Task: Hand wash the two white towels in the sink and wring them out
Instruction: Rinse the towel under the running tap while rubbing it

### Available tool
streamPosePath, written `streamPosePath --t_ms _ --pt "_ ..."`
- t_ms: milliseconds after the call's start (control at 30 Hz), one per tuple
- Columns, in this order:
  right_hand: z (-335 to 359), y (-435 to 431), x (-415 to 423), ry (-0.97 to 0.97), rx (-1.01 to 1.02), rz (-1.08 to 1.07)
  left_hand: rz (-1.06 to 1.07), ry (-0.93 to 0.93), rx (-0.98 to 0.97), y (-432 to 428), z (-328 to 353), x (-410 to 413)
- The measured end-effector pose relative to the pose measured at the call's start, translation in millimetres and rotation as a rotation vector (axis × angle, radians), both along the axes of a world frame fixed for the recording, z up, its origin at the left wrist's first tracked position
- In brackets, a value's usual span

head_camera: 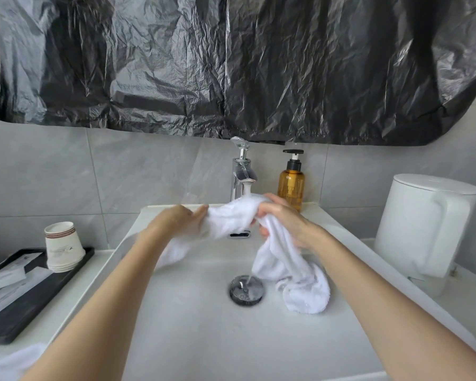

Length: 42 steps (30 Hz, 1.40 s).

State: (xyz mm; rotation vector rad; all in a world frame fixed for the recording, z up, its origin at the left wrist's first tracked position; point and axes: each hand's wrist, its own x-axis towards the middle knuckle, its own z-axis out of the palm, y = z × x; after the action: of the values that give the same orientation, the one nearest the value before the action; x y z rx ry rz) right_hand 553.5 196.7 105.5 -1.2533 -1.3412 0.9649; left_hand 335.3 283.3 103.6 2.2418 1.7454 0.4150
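White towel (pixel 231 217) under faucet (pixel 241 174) — tight in right hand (pixel 283 221), seemingly in blurred left hand (pixel 177 221).

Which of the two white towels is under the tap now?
The towel gripped by the left hand and right hand; the other towel lies untouched at the picture's lower-left corner.

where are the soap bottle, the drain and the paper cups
soap bottle (pixel 291 188): head view, amber body below the pump
drain (pixel 246 290): head view, middle of the metal stopper
paper cups (pixel 62 246): head view, side of the top cup
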Motion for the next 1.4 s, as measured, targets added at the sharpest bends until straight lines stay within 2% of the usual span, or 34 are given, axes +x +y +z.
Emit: streamPosePath --t_ms 33,67,167,200,267,300,333,367,400,500,600,667,767,867,933,1000,1067,1133,1167,1233,1333,1400 --pt "-0.2 0.2 -2.2 -0.018 0.001 0.0 -0.065 0.048 -0.036 -0.3 -3.1 3.7" --pt "0.5 -2.5 -5.1 -0.029 0.006 0.006 -0.165 0.011 -0.057 -4.8 -2.8 8.1" --pt "1.3 -5.9 -8.2 0.018 -0.013 0.026 -0.46 -0.505 -0.149 -41.1 1.1 31.3" --pt "1.1 -11.4 -4.9 0.063 -0.041 0.039 -0.548 -0.6 -0.123 -51.3 0.9 41.0" --pt "-2.4 0.0 -9.9 0.066 -0.151 -0.049 -0.657 -0.651 -0.012 -58.7 -8.4 56.7" --pt "-12.5 -0.7 -6.8 -0.053 -0.229 -0.038 -0.643 -0.656 0.022 -56.9 -14.0 61.5" --pt "-22.2 -11.5 -7.3 -0.262 -0.342 -0.035 -0.595 -0.654 0.053 -52.2 -18.7 63.7" --pt "-22.2 -13.2 -11.6 -0.355 -0.437 -0.137 -0.542 -0.655 0.067 -44.3 -23.7 63.7" --pt "-19.7 -8.4 -10.4 -0.324 -0.412 -0.18 -0.497 -0.679 0.054 -41.3 -24.9 62.6" --pt "-7.5 7.6 -8.8 -0.165 0.004 -0.267 -0.357 -0.794 0.054 -38.3 -18.4 61.9" --pt "-10.9 3.0 -27.0 -0.197 0.169 -0.233 -0.227 -0.888 0.017 -38.6 -12.8 64.9" --pt "-18.6 1.9 -42.8 -0.23 0.192 -0.251 -0.173 -0.973 -0.028 -39.2 -15.2 69.4" --pt "-21.9 0.2 -51.7 -0.213 0.152 -0.329 -0.104 -0.954 0.045 -43.2 -20.6 75.3" --pt "-25.0 3.8 -57.1 -0.291 0.186 -0.453 -0.092 -0.891 0.126 -46.2 -19.6 77.6" --pt "-21.9 4.1 -57.1 -0.388 0.228 -0.508 -0.102 -0.869 0.124 -44.4 -17.6 78.7" --pt "-20.8 4.8 -54.5 -0.607 0.347 -0.54 -0.087 -0.844 0.122 -41.6 -15.4 77.4" --pt "-19.8 5.0 -48.9 -0.724 0.409 -0.473 -0.073 -0.785 0.149 -41.7 -13.1 73.2" --pt "-15.9 1.8 -41.5 -0.735 0.307 -0.366 -0.095 -0.672 0.186 -38.1 -14.4 70.3" --pt "-16.1 1.4 -36.4 -0.785 0.329 -0.349 -0.107 -0.606 0.182 -36.8 -14.2 69.1" --pt "-15.7 2.7 -24.3 -0.799 0.286 -0.341 -0.166 -0.608 0.115 -35.1 -13.5 68.6" --pt "-7.2 2.5 -15.3 -0.611 0.383 -0.368 -0.323 -0.754 -0.061 -36.5 -16.5 64.3" --pt "-2.3 6.0 -9.7 -0.488 0.379 -0.437 -0.437 -0.563 -0.039 -33.5 -25.9 59.1"
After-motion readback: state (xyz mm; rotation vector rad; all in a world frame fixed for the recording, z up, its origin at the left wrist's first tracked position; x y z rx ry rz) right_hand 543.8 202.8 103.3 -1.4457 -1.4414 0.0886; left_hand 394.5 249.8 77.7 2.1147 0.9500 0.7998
